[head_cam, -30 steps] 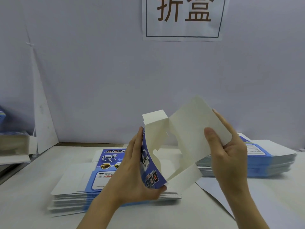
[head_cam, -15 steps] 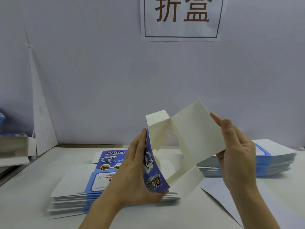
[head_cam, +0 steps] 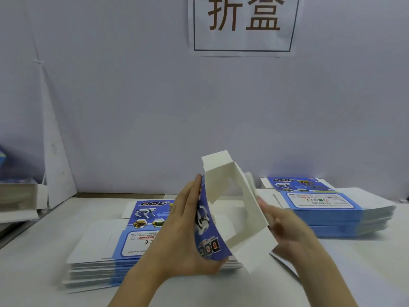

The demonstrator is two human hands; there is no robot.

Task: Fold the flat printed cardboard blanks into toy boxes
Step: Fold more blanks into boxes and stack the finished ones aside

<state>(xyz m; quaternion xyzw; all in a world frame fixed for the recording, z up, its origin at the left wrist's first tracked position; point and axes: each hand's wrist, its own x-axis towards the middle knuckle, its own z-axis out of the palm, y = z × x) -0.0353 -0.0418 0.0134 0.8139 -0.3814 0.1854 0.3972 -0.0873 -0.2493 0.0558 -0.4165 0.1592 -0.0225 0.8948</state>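
Blank (head_cam: 221, 180) is up in the air above the tabletop (head_cam: 33, 273), centre of my feed, half folded. Its blue printed panel with the dog picture faces left and bows outward. The white inner side faces me, and a small white flap stands up at the top. I can see a cut-out window in the white panel.

The left hand (head_cam: 183, 235) grips the printed panel, with the fingers laid straight up its outer face and the thumb hooked under the lower edge. The right hand (head_cam: 285, 229) is at the right-hand white panel, which slopes down toward the right. That hand is smeared by blur and its fingertips go behind the card, so I cannot tell whether it pinches the panel or only presses it.

Below and behind the left hand, the left stack (head_cam: 106, 251) of flat blanks lies printed side up on the tabletop. The right stack (head_cam: 327, 209) lies further back on the right, well apart from the first. A sign (head_cam: 243, 25) with two large characters hangs on the wall behind.
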